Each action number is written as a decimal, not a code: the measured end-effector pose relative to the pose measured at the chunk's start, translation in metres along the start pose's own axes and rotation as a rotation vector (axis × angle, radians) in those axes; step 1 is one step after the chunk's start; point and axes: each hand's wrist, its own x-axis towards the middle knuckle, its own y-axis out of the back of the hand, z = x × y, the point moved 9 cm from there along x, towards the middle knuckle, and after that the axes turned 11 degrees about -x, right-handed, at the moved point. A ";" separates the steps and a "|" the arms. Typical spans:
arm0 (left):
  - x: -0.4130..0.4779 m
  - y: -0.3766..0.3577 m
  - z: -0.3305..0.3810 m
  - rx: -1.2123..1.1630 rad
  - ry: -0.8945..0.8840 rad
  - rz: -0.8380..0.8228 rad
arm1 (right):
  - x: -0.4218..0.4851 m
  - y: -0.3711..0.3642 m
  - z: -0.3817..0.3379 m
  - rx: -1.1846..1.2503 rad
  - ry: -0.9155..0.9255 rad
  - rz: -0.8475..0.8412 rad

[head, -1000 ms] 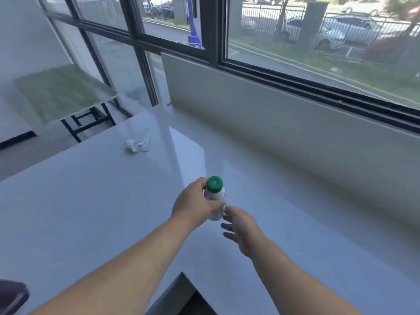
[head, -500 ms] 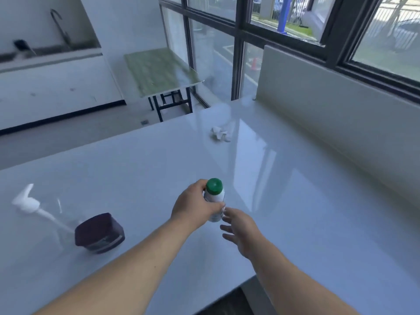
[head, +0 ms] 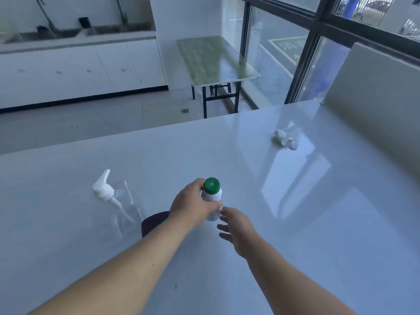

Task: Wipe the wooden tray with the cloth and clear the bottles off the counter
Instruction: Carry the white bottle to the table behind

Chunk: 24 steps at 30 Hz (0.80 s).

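Left hand (head: 193,204) clamped on green-capped bottle (head: 212,200); right hand (head: 236,230) just beside, fingers apart, empty. Spray bottle (head: 118,201) left.

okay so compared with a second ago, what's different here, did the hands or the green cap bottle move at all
Mostly the head turned left: the crumpled cloth slid to the right of the view, while the clear spray bottle and the dark container came into sight. The left hand grips the green-capped bottle as before, and the right hand stays open beside it, not holding anything.
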 end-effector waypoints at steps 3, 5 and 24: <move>0.015 0.025 -0.015 0.023 0.014 0.013 | 0.014 -0.030 -0.010 -0.009 -0.002 -0.019; 0.024 0.039 -0.025 0.033 0.022 0.020 | 0.021 -0.046 -0.016 -0.020 -0.002 -0.027; 0.051 0.076 -0.073 0.060 0.053 0.005 | 0.049 -0.104 -0.021 -0.086 -0.048 -0.036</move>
